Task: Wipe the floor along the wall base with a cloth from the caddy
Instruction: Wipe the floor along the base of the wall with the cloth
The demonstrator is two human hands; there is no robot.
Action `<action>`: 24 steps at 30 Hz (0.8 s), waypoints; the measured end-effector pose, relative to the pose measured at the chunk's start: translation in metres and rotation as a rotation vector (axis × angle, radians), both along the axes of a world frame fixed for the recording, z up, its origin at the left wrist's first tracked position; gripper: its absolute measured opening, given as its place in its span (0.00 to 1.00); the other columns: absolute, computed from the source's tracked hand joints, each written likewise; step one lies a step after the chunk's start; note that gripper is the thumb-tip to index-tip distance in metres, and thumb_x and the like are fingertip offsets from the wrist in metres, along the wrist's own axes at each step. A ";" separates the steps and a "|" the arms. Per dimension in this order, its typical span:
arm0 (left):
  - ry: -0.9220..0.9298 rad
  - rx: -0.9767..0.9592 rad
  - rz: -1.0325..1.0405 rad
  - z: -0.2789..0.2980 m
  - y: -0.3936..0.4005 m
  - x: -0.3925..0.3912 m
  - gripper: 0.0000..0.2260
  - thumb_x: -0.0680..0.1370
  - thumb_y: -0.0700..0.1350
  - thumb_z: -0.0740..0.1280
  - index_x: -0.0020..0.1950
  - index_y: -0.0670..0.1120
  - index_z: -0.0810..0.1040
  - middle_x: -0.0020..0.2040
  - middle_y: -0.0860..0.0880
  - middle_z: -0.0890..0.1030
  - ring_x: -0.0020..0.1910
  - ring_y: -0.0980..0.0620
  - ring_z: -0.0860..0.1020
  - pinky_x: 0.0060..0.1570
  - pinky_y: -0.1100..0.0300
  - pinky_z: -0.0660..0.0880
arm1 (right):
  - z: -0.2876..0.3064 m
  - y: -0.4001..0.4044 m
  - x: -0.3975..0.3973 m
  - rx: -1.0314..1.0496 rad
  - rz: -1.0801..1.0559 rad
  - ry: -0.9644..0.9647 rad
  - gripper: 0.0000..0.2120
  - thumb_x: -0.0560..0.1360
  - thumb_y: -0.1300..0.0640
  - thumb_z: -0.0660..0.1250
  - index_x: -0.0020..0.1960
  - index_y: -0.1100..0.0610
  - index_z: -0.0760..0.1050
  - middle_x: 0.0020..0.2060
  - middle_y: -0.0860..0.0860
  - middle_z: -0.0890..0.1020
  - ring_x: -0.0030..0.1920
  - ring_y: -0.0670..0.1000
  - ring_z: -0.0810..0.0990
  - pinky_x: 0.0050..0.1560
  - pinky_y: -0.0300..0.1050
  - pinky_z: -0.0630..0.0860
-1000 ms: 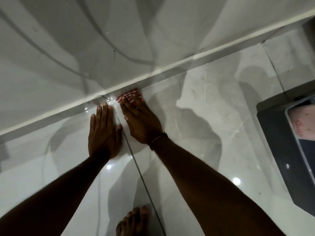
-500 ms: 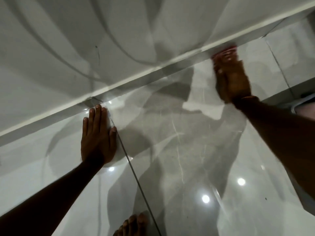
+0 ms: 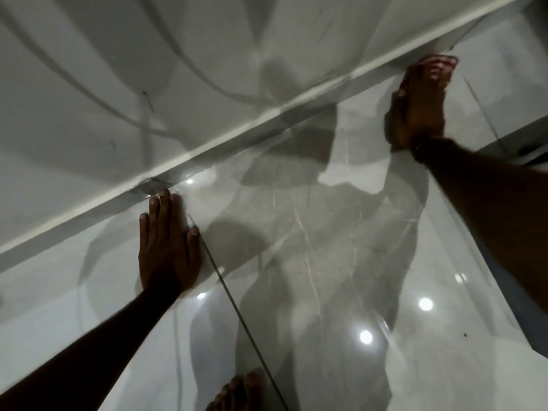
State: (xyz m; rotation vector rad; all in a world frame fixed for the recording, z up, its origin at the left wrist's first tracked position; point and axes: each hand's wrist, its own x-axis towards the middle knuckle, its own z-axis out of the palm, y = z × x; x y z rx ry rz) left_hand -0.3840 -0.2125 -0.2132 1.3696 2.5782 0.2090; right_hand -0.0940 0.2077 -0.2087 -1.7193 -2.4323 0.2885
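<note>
A red-and-white striped cloth (image 3: 444, 61) lies on the glossy floor against the white wall base (image 3: 225, 140) at the upper right. My right hand (image 3: 418, 105) lies flat on top of it, fingers stretched toward the wall, and only the cloth's far edge shows past the fingertips. Further left, my left hand (image 3: 166, 244) rests palm down on the floor tile (image 3: 311, 238), its fingertips almost at the wall base, with nothing under it. The caddy is out of view.
A dark grout line (image 3: 234, 307) runs from the left hand down to the bottom edge. My bare toes (image 3: 237, 393) show at the bottom middle. A darker edge of some object (image 3: 530, 149) sits at the far right. Ceiling lights reflect off the polished tile.
My right hand has slid the cloth far to the right along the wall base, away from my left hand. The left hand has stayed planted.
</note>
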 end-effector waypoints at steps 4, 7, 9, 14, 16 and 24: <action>-0.036 -0.037 0.000 0.002 0.002 0.001 0.32 0.85 0.52 0.50 0.86 0.39 0.52 0.86 0.39 0.53 0.86 0.40 0.50 0.84 0.43 0.48 | -0.018 -0.096 -0.059 0.061 0.136 -0.011 0.31 0.81 0.60 0.53 0.81 0.72 0.53 0.79 0.74 0.55 0.80 0.75 0.51 0.82 0.68 0.49; -0.023 -0.047 -0.019 0.000 0.001 -0.001 0.31 0.85 0.52 0.50 0.86 0.38 0.53 0.86 0.38 0.54 0.86 0.39 0.51 0.84 0.42 0.49 | -0.018 -0.185 -0.118 0.013 0.164 0.217 0.31 0.78 0.67 0.55 0.81 0.68 0.60 0.80 0.70 0.57 0.82 0.70 0.52 0.82 0.65 0.53; -0.022 -0.050 -0.024 0.000 0.003 0.001 0.31 0.85 0.51 0.51 0.86 0.38 0.53 0.86 0.38 0.54 0.86 0.39 0.51 0.84 0.43 0.49 | -0.008 -0.242 -0.155 -0.084 0.224 0.267 0.33 0.75 0.68 0.58 0.80 0.63 0.65 0.80 0.66 0.63 0.82 0.68 0.57 0.82 0.64 0.55; -0.017 -0.081 -0.046 -0.003 0.002 -0.001 0.31 0.86 0.52 0.51 0.86 0.38 0.52 0.86 0.38 0.52 0.86 0.41 0.49 0.85 0.45 0.47 | -0.003 -0.300 -0.189 -0.189 0.546 0.201 0.33 0.71 0.61 0.57 0.76 0.59 0.73 0.74 0.57 0.76 0.76 0.67 0.71 0.78 0.65 0.63; -0.006 -0.083 -0.045 -0.005 -0.001 -0.005 0.31 0.86 0.52 0.51 0.86 0.38 0.51 0.86 0.38 0.52 0.86 0.41 0.48 0.85 0.46 0.46 | -0.008 -0.298 -0.189 -0.158 0.584 0.227 0.31 0.72 0.62 0.54 0.74 0.60 0.75 0.73 0.57 0.78 0.75 0.67 0.72 0.76 0.65 0.65; -0.073 -0.213 -0.139 0.035 -0.003 -0.002 0.34 0.86 0.56 0.48 0.85 0.36 0.51 0.86 0.35 0.52 0.85 0.35 0.52 0.83 0.38 0.56 | 0.023 -0.299 -0.157 -0.309 0.469 0.457 0.25 0.77 0.75 0.64 0.71 0.59 0.78 0.72 0.56 0.78 0.78 0.59 0.70 0.79 0.54 0.67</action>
